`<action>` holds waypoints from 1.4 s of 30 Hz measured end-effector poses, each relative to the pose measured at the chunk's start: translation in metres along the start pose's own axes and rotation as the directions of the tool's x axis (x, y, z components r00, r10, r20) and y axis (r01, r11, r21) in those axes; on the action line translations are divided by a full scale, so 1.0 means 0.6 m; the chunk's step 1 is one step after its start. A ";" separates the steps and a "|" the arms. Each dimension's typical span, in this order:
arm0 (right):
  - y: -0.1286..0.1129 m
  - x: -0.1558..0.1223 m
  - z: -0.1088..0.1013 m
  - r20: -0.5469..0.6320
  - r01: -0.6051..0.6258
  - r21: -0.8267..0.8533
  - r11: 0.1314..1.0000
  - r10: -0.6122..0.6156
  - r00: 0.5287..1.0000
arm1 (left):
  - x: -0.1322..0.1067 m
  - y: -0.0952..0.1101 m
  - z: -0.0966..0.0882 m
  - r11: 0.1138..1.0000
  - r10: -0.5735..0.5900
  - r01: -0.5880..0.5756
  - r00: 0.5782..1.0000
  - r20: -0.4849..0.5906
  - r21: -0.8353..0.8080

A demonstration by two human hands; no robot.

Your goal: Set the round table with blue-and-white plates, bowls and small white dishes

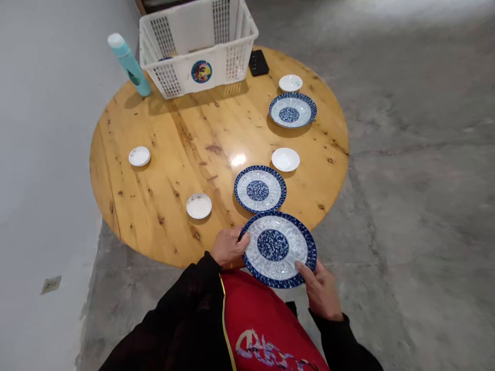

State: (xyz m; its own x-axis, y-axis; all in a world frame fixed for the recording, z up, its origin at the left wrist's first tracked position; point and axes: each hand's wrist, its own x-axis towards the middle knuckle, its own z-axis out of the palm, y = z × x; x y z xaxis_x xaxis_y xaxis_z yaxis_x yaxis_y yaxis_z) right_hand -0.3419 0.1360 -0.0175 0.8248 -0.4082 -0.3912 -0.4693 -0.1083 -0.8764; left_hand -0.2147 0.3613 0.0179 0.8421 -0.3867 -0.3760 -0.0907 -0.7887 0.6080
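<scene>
Between both hands I hold a blue-and-white patterned plate (276,226) above the near edge of the table, its face turned up toward me. My left hand (229,246) is closed on its left rim, thumb on top. My right hand (322,288) grips the lower right rim, the thumb lying on the face and the other fingers out of sight beneath. Just beyond it, a second plate of the same pattern (258,190) lies on the table, its near rim meeting the held plate's far rim in view. A small white dish (199,206) sits beyond my left hand.
The round wooden table (185,159) also bears a white bowl (285,159), another patterned plate (293,110), a small bowl (290,83), a small dish (139,156), a black flat object (259,63), a white plastic basket (181,77) and a light-blue bottle (131,67). A wall (46,154) stands left.
</scene>
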 end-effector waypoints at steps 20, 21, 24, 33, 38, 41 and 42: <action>-0.108 0.297 0.014 0.297 0.317 -0.369 0.874 -0.212 0.931 | 0.158 0.024 -0.051 0.965 -0.250 0.260 0.940 -0.233 0.014; -0.111 0.307 0.016 0.308 0.336 -0.400 0.853 -0.220 0.926 | 0.161 0.027 -0.052 0.958 -0.272 0.285 0.933 -0.234 0.025; -0.119 0.331 0.020 0.340 0.383 -0.505 0.773 -0.230 0.912 | 0.169 0.035 -0.056 0.935 -0.328 0.350 0.917 -0.228 0.064; -0.134 0.356 0.032 0.469 0.455 -0.749 0.481 -0.100 0.878 | 0.187 0.044 -0.060 0.842 -0.455 0.484 0.874 -0.171 0.239; -0.155 0.352 0.047 0.483 0.452 -0.777 0.439 -0.045 0.874 | 0.191 0.043 -0.071 0.787 -0.501 0.523 0.851 -0.154 0.328; -0.161 0.353 0.051 0.490 0.464 -0.783 0.415 -0.050 0.870 | 0.194 0.042 -0.074 0.765 -0.510 0.526 0.847 -0.149 0.371; -0.162 0.354 0.052 0.491 0.467 -0.783 0.411 -0.053 0.869 | 0.195 0.041 -0.074 0.761 -0.511 0.526 0.847 -0.150 0.379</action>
State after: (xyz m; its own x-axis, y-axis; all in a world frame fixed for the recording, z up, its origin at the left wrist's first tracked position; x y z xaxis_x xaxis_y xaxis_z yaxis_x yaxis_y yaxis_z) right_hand -0.1111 0.0878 -0.0240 0.8969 0.0961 -0.4316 -0.0545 -0.9447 -0.3235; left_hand -0.0948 0.3177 0.0200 0.8390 0.1473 -0.5238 0.1728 -0.9850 -0.0002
